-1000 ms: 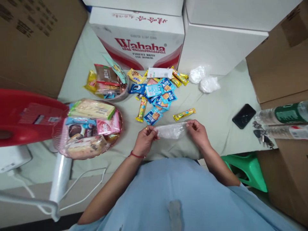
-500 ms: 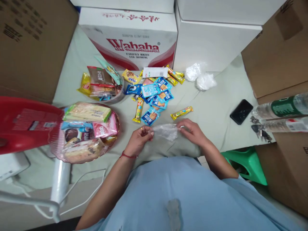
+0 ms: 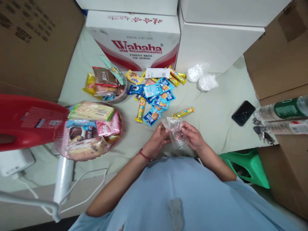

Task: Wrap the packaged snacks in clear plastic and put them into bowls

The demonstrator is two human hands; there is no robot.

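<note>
Between my two hands is a clear, crumpled plastic bag (image 3: 176,133), held over the front edge of the table. My left hand (image 3: 157,139), with a red cord on the wrist, pinches its left side. Fingers of my right hand (image 3: 192,136) are closed on its right side. Just beyond the bag lies a single yellow snack stick (image 3: 183,112). Farther back and left is a loose pile of snacks, with blue biscuit packets (image 3: 158,102) and yellow wrapped sticks (image 3: 140,110). Two crumpled clear plastic bundles (image 3: 207,82) rest near the white box.
At left stand a pink clear bowl (image 3: 121,125) and a smaller tub (image 3: 125,93), both full of packaged snacks, beside a red container (image 3: 31,122). Cartons (image 3: 134,48) line the back. A phone (image 3: 243,113), keys (image 3: 264,134) and bottles (image 3: 286,109) lie at right.
My hands have come closer together and the left hand has shifted right. The bag, earlier stretched flat and low between them, is now bunched up and opened out. The view has shifted slightly.
</note>
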